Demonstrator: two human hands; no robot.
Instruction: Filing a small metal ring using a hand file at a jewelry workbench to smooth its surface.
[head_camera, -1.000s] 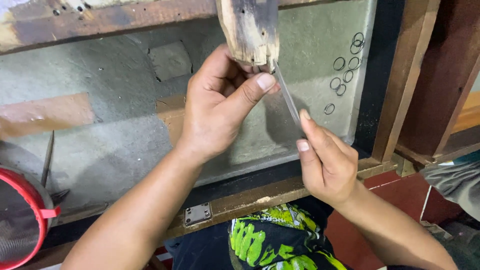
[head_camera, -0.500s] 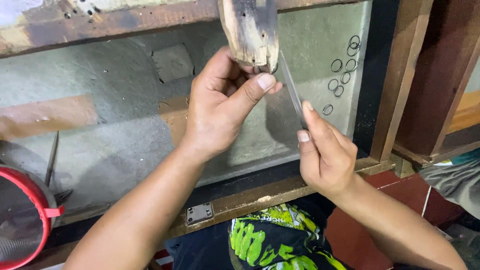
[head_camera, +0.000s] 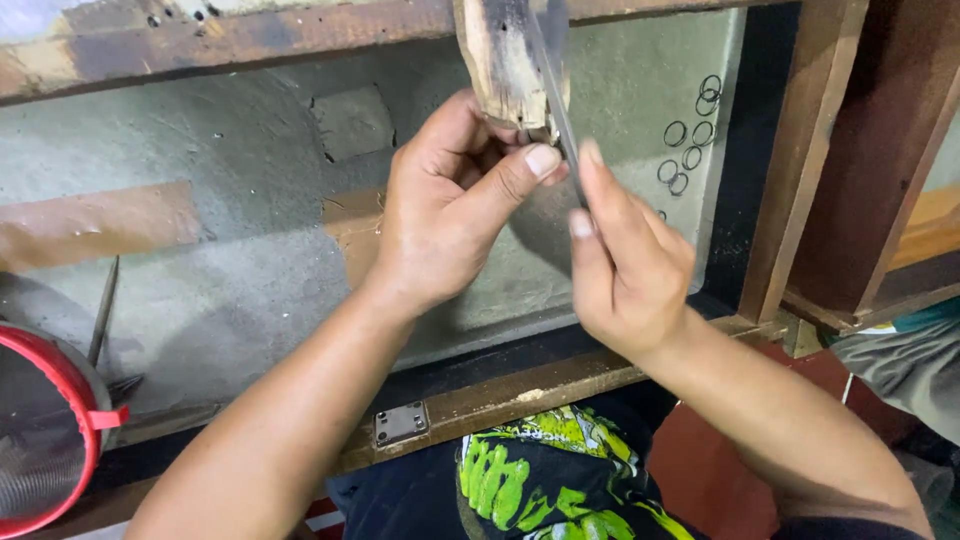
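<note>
Wooden peg (head_camera: 510, 60) (worn) pinched by left hand (head_camera: 450, 210) | right hand (head_camera: 625, 265) grips thin metal file (head_camera: 555, 95) against it

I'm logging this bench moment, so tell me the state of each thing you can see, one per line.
left hand: pinching something small at the wooden peg
wooden peg: worn, sticking out from bench
right hand: holding file
file: slanted against peg
small rings: loose in tray
red-rimmed sieve: resting at left

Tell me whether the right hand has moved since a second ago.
Yes. The right hand has slid up and left along the file, toward the wooden peg.
</note>
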